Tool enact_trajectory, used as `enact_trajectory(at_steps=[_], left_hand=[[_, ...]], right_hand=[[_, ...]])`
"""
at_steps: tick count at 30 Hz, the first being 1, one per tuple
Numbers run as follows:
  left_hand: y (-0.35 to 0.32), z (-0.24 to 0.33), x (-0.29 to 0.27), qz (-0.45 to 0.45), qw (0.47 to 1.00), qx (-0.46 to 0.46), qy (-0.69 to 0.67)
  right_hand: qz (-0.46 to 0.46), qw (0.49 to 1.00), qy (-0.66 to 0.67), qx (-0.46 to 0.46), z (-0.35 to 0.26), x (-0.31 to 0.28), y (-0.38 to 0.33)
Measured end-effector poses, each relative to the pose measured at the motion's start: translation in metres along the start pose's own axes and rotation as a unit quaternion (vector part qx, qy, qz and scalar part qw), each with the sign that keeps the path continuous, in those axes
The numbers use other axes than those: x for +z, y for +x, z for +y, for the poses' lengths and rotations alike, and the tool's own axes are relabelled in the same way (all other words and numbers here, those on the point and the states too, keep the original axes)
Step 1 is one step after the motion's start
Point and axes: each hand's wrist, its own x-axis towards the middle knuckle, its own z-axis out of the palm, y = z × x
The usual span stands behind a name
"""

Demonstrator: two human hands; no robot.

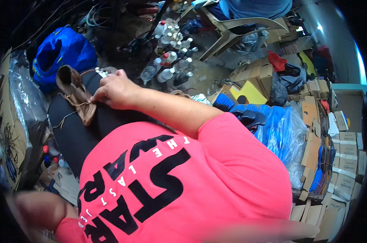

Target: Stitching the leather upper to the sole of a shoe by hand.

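Observation:
A brown ankle-high shoe (76,91) rests tilted on my dark-trousered thigh, its opening toward the far left. A thin cord or lace (66,117) trails from its side across the trousers. My right hand (115,90) is closed at the shoe's right side, thumb and fingers pinched on its edge; whether a bit of cord is also between them is hard to see. Of my left arm (41,208), only a motion-blurred part shows at the lower left, and the hand itself is out of the picture.
Beyond my knees lie a blue bag (64,52) and several bottles (169,56). A plastic chair (222,36) with a person's blue clothing stands at the far side. To the right are blue plastic-wrapped bundles (272,125), a yellow sheet (252,93) and stacked cardboard boxes (347,162).

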Motion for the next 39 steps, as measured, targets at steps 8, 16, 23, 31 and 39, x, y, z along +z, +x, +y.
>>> enact_trajectory(at_steps=[8,16,23,31,39], left_hand=[[0.017,0.101,0.089,0.133,0.988,0.081,-0.018],[-0.003,0.068,0.095,0.16,0.984,0.071,-0.028],[0.009,0.087,0.097,0.091,0.992,0.053,0.076],[0.019,0.102,0.103,0.176,0.978,0.067,-0.088],[0.015,0.1,0.111,0.061,0.995,0.08,0.004]], right_hand=[[0.041,0.996,0.009,-0.081,0.0,-0.024,0.014],[-0.013,0.993,0.114,-0.036,-0.003,-0.016,0.012],[0.004,0.999,0.028,-0.035,-0.004,-0.017,0.004],[0.005,0.994,0.103,-0.019,-0.004,-0.017,0.004],[0.014,0.99,0.143,-0.001,-0.004,-0.014,0.001]])
